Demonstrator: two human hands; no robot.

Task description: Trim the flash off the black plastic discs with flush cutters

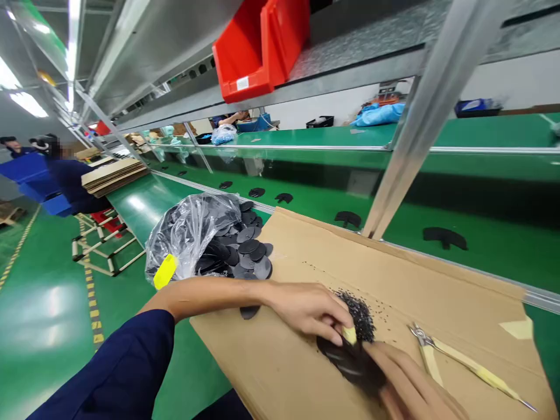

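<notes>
My right hand [406, 376], slightly blurred, grips a dark oval plastic part [350, 361] low over the cardboard [271, 361]. At the part's upper edge, my left hand [312, 312] has its fingers curled in, with a pale yellow covering [349, 334] on a fingertip. Whatever lies between those fingertips is hidden. Just beyond the hands spreads a heap of tiny black bits [361, 315]. Nippers [424, 338] with pale yellow handles lie to the right; a thin pointed metal tip [527, 403] shows farther along, perhaps of a separate tool.
A clear plastic bag [188, 227] spills black oval discs [249, 248] left of the cardboard. Several black parts [445, 237] lie along the green belt [306, 186] behind a metal post [411, 128]. A red bin [249, 58] hangs overhead. Another person [72, 175] sits far left.
</notes>
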